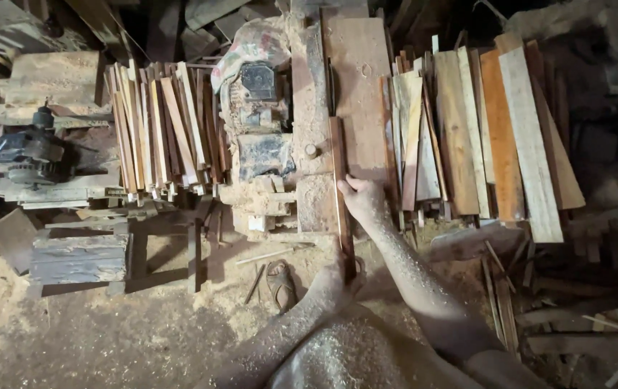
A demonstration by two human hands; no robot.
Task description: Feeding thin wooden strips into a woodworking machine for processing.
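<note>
A narrow reddish wooden strip [338,162] lies lengthwise on the sawdust-covered saw table [356,86], running toward me past the table's near edge. My right hand [361,199] rests on the strip at the table's near edge, fingers closed over it. My left hand [332,277] grips the strip's near end, lower down, close to my body. Both forearms are coated in sawdust.
A motor [258,108] sits left of the table. A stack of thin cut slats [154,130] lies further left beside another dark motor [28,151]. Wide planks [496,130] are piled on the right. A sandal [281,284] and wooden stools [82,256] stand on the sawdust floor.
</note>
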